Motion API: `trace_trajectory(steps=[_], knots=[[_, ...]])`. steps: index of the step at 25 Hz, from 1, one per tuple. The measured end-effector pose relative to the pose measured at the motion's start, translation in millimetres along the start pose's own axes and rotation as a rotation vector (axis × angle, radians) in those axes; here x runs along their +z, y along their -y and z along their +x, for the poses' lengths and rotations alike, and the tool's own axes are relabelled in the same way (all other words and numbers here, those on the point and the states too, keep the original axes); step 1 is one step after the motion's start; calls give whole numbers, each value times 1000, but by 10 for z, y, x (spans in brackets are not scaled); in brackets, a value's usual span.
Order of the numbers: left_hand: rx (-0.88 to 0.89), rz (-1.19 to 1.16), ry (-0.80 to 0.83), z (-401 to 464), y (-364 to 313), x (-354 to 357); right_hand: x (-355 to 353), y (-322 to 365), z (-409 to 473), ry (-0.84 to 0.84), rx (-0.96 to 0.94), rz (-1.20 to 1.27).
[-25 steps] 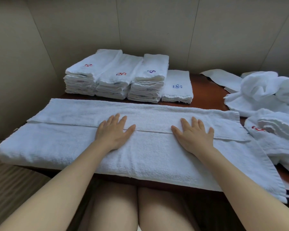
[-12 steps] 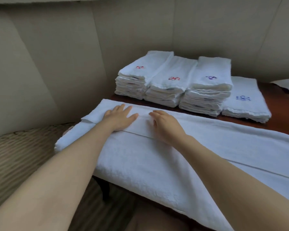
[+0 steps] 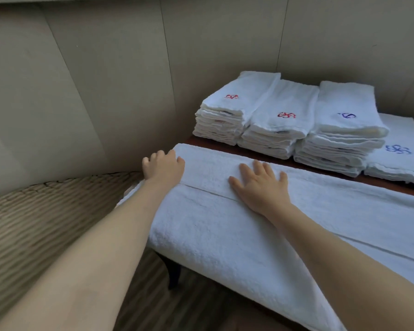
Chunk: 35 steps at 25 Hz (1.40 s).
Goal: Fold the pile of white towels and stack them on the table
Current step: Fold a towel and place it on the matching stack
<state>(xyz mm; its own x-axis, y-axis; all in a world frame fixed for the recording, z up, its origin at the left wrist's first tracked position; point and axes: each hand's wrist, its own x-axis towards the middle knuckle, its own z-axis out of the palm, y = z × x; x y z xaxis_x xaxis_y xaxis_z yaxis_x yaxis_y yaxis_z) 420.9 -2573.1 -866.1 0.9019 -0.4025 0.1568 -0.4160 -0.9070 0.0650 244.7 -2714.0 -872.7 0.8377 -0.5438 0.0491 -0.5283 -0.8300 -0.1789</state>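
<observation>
Fingers: left hand [image 3: 164, 167] is curled over the towel's end; right hand [image 3: 261, 183] is laid flat, fingers spread, on the fold.
Room: beige panelled wall [image 3: 105, 80] and woven seat [image 3: 46, 223] are seen.
Surface: dark wooden table [image 3: 392, 186].
Towel: one long white towel [image 3: 225, 230] is spread along the table's near edge.
Stacks: four folded stacks [image 3: 285, 123] are set behind it.

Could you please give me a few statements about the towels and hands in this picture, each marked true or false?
1. The right hand lies flat on the long towel. True.
2. The left hand rests on a folded stack. False: it is at the long towel's left end, fingers curled over the edge.
3. Four stacks of folded towels sit behind the long towel. True.
4. Every visible embroidered mark is red. False: two are red, two blue.
5. The long towel is crumpled in a heap. False: it lies spread lengthwise on the table.
</observation>
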Motion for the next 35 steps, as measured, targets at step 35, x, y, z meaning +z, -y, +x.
trace_trajectory(steps=[35], knots=[[414,339,-276,-1134,118,-1049,-669,-141,-1421,-241,-94,-181]])
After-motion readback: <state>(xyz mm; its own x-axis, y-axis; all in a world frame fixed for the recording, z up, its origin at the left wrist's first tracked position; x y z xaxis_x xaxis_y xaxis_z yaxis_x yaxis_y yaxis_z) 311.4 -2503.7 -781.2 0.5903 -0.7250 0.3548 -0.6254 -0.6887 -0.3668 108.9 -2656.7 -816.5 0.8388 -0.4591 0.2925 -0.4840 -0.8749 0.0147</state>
